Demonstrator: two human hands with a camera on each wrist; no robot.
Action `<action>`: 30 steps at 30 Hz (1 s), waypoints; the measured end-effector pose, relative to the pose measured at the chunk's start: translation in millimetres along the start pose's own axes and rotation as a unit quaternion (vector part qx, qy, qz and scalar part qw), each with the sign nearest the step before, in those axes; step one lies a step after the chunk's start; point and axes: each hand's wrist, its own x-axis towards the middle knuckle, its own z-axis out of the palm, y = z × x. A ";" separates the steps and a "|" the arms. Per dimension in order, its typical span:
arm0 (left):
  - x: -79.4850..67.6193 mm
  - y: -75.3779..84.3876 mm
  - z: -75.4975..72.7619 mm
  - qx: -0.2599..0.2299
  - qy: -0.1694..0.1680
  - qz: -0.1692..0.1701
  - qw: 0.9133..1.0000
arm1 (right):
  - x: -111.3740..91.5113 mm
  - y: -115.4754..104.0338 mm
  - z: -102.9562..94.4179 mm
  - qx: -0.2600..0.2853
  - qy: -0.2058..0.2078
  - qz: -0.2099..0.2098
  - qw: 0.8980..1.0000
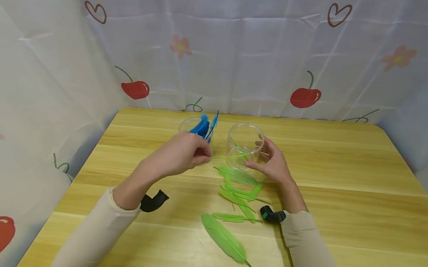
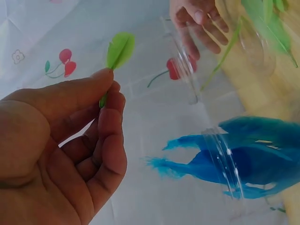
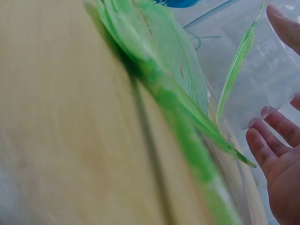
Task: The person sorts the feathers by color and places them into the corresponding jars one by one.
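My left hand (image 1: 176,153) pinches a thin green feather (image 2: 120,50) between thumb and fingers, in front of the left clear cup (image 1: 185,122). Blue feathers (image 2: 243,161) stand in that cup and stick up past its rim. The held feather points right, toward the right clear cup (image 1: 246,125). My right hand (image 1: 273,159) holds this second cup from its right side, thumb in front and fingers behind, fingertips against the wall. Inside it leans a narrow green feather (image 3: 238,68), seen through the plastic in the right wrist view.
Several green feathers (image 1: 236,196) lie in a loose heap before the right cup. One larger green feather (image 1: 226,238) lies closer to me on the wooden table (image 1: 343,190). Behind the table's back edge hangs a white cloth (image 1: 221,68) printed with cherries, hearts and flowers.
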 end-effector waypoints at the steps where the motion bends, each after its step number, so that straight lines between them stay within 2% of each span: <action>1: 4.3 -0.8 0.0 0.001 0.002 -0.001 1.000 | -0.1 0.0 -0.2 0.002 0.000 0.000 1.000; 14: 46.3 -5.5 9.2 0.054 0.022 -0.013 0.998 | 1.0 -1.6 -0.3 0.011 -0.005 0.013 1.000; 25: 72.4 -1.4 21.0 0.059 0.005 -0.030 0.998 | 1.1 -1.2 -1.5 0.009 -0.003 0.003 1.000; 30: 80.8 -4.1 28.2 0.057 0.011 -0.027 0.998 | 0.5 -0.3 -1.7 0.006 -0.004 0.001 1.000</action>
